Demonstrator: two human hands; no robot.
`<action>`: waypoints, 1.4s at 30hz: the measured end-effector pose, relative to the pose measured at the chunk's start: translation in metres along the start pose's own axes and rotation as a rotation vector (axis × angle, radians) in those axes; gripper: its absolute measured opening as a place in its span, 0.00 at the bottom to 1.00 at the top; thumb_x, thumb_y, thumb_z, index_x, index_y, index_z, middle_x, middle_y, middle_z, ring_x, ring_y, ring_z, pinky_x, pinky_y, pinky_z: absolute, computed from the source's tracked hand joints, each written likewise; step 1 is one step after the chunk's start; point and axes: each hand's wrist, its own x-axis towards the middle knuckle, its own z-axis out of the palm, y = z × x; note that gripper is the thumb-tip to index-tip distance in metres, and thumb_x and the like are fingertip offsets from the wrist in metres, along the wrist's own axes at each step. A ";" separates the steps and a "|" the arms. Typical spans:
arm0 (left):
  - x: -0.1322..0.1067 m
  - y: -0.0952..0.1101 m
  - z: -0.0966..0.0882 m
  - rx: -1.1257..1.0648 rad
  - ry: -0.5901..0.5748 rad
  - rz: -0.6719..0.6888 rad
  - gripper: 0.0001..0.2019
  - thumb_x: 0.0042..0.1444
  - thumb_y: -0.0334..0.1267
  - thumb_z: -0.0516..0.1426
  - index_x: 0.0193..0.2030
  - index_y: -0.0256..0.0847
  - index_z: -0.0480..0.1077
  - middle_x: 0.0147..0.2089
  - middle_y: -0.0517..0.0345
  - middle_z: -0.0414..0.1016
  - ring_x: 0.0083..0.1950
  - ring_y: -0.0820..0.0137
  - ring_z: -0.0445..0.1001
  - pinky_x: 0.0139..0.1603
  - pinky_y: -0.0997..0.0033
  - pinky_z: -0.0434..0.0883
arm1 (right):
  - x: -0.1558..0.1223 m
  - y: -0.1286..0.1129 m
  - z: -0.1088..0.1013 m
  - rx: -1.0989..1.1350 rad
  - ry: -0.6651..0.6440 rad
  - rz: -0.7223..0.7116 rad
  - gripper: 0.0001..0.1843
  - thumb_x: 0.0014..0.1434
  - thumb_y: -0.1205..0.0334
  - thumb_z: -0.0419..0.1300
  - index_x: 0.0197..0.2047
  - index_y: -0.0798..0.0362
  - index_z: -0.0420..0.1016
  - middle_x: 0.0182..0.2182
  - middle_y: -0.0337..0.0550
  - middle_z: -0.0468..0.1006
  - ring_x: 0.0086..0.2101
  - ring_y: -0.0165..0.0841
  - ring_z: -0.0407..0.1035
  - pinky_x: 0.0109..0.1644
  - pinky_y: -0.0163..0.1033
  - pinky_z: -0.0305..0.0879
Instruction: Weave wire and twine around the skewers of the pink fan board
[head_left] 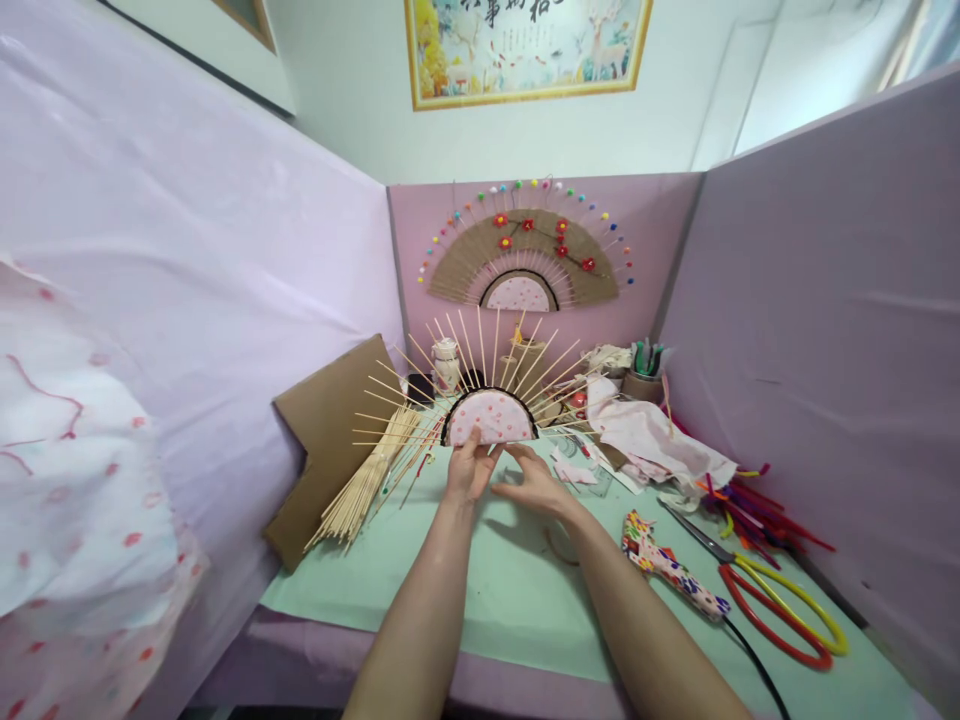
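Observation:
My left hand (471,470) grips the lower edge of a half-round fan frame (499,415), thumb on its front. The frame is covered in pink dotted fabric, has a black trim along the curve, and thin wooden sticks fan out from it. It is held upright above the table. Just right of it, my right hand (531,478) has its fingers apart, close under the frame's bottom edge; whether a fingertip touches it I cannot tell. A finished-looking fan (525,255) with red flowers and coloured pompoms hangs on the pink panel behind.
Left on the green tabletop (517,600) lie a bundle of sticks (367,480) and brown cardboard (337,440). At right are a flowered glue gun (667,565) with a cord, large scissors (772,600), pipe cleaners (757,510) and crumpled fabric (660,440). Panels stand on three sides.

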 end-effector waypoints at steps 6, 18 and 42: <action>-0.002 -0.005 0.001 0.032 -0.021 -0.018 0.10 0.54 0.30 0.60 0.44 0.41 0.70 0.43 0.55 0.79 0.47 0.67 0.76 0.58 0.54 0.67 | 0.012 0.003 0.000 0.785 0.209 0.047 0.23 0.48 0.45 0.64 0.44 0.50 0.76 0.47 0.46 0.78 0.53 0.42 0.65 0.56 0.46 0.57; 0.000 -0.001 0.004 0.001 0.039 0.023 0.13 0.55 0.39 0.59 0.48 0.45 0.70 0.44 0.56 0.78 0.45 0.70 0.76 0.52 0.66 0.70 | 0.016 0.006 -0.001 1.398 0.373 0.186 0.14 0.42 0.56 0.71 0.32 0.48 0.75 0.33 0.36 0.81 0.32 0.28 0.72 0.31 0.33 0.64; -0.001 -0.011 0.010 -0.076 0.067 0.003 0.07 0.59 0.33 0.55 0.42 0.37 0.73 0.48 0.49 0.78 0.57 0.67 0.71 0.58 0.65 0.68 | 0.016 0.009 -0.002 1.454 0.331 0.211 0.12 0.45 0.59 0.71 0.33 0.51 0.75 0.29 0.36 0.79 0.28 0.27 0.71 0.33 0.33 0.69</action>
